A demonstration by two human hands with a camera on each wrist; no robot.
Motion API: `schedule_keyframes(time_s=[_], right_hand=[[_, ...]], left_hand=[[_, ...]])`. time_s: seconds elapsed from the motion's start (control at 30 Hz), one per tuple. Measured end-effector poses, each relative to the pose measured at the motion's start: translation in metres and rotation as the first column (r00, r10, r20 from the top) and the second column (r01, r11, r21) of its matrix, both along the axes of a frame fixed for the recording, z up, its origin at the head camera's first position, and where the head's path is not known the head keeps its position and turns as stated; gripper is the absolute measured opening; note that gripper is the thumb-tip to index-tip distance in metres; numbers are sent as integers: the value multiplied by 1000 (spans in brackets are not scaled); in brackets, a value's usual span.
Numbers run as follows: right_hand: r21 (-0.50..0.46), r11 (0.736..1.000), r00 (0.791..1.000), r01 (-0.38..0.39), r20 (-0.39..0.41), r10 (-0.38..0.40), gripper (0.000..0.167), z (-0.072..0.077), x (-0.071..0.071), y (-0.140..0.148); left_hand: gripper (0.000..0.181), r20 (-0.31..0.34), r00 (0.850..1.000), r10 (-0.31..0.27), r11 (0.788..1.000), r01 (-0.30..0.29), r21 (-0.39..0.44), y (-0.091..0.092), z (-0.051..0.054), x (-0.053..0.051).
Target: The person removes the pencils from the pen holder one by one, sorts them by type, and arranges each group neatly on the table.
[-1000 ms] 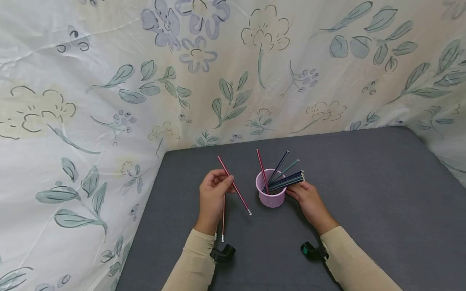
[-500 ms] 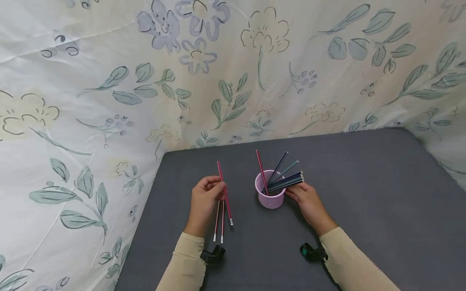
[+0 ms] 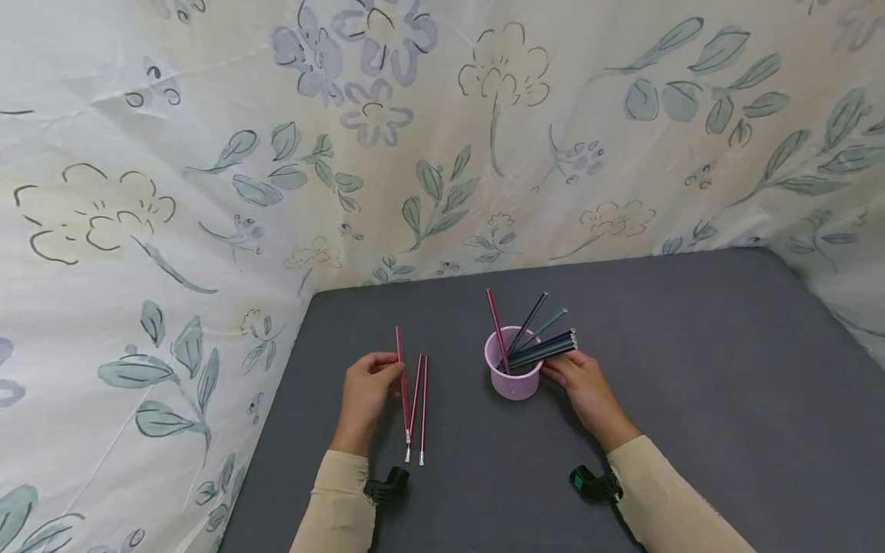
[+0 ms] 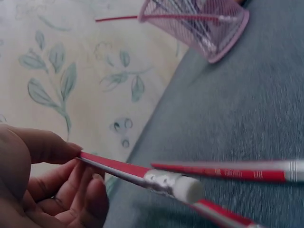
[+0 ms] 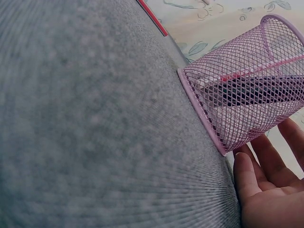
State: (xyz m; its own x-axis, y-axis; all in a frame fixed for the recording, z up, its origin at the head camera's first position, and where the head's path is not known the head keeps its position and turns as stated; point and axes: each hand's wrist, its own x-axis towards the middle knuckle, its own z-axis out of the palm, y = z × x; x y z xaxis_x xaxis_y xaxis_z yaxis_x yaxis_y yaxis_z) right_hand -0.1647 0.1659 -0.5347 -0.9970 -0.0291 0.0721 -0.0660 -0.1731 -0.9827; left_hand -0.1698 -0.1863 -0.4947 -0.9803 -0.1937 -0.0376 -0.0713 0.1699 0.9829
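My left hand [image 3: 366,392] pinches a red pencil [image 3: 400,346] between thumb and fingers. Its white eraser end [image 4: 187,189] points toward the camera in the left wrist view. Just to its right, two more red pencils [image 3: 425,407] lie on the table, erasers toward me. A pink mesh pencil cup [image 3: 515,389] stands upright near the middle, holding one red pencil [image 3: 494,311] and several dark and green ones [image 3: 546,349]. My right hand [image 3: 589,395] rests its fingers against the cup's right side, not wrapped round it, as the right wrist view shows.
A dark grey cloth covers the table [image 3: 691,369]. Behind and to the left hangs a floral curtain [image 3: 588,153], meeting the table's back and left edges. Black wrist cameras [image 3: 389,485] sit on both forearms.
My left hand has moved left and toward me with its red pencil, from near the cup to beside the two lying pencils. The right hand stays at the cup.
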Motion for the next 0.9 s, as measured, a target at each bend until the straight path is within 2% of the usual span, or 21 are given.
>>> schedule_keyframes(time_s=[0.3, 0.53, 0.73, 0.9], right_hand=[[-2, 1000, 1000, -2, 4, 2, 40, 0, -1, 3], [0, 1000, 1000, -1, 6, 1, 40, -2, -1, 3], [2, 1000, 1000, 2, 0, -2, 40, -6, -1, 2], [0, 1000, 1000, 0, -12, 0, 40, -8, 0, 2]], left_hand=[[16, 73, 997, -27, 995, 34, -95, -2, -11, 4], [12, 120, 993, -20, 979, 44, -198, -2, -19, 8], [14, 126, 991, -54, 973, 80, -217, 1, -25, 9], [14, 123, 991, -48, 975, 73, -211, 3, -28, 10]])
